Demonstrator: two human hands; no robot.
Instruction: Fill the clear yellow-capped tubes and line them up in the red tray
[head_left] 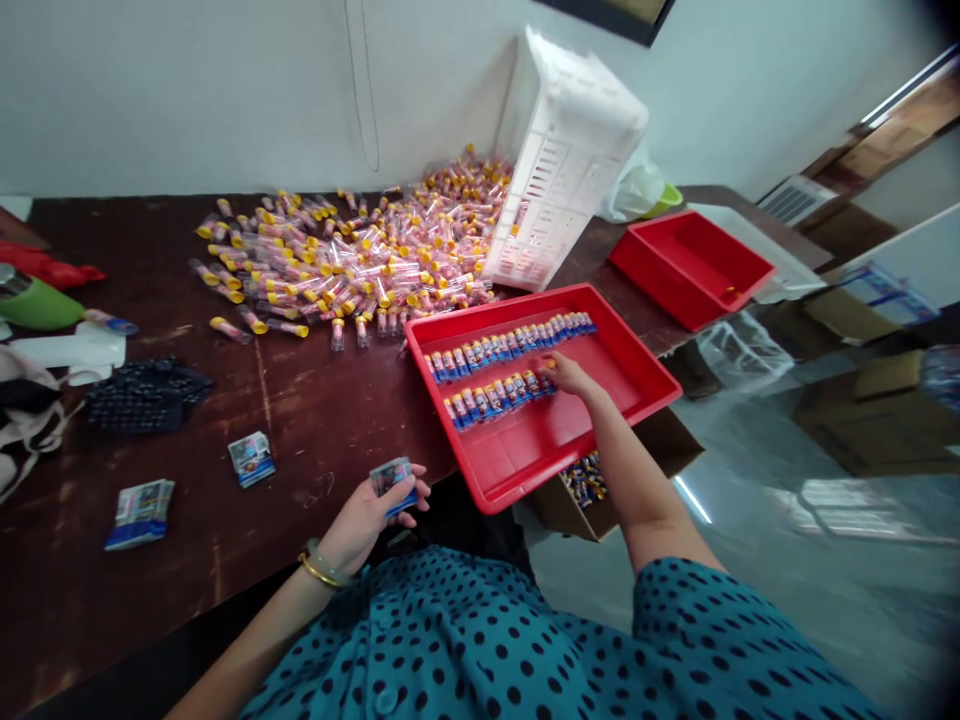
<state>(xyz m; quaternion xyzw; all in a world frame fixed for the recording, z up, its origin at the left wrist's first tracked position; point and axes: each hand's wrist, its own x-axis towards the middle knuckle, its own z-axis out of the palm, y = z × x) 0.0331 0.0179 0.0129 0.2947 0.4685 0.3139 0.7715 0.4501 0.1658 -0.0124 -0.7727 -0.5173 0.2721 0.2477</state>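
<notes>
My left hand (358, 522) is closed around a small stack of printed blue-and-grey labels (391, 476), with the thumb lying on top. Over the shallow red tray (517, 470), my right hand (571, 378) pinches a small yellow-capped tube (550, 378) at the right end of the nearer row. That nearer row of tubes with blue labels (495, 397) lies side by side in the tray. A longer row of the same labelled tubes (510, 345) runs behind it. Two more stacks of labels, one small (251, 458) and one larger (141, 514), rest on the brown table to the left.
A large pile of clear yellow-capped tubes (352, 255) covers the table's back. A white basket (562, 160) stands tilted beside it. A deeper red bin (694, 265) is at the right. Below the tray, a cardboard box (667, 440) holds labelled tubes. Dark patterned cloth (146, 395) lies left.
</notes>
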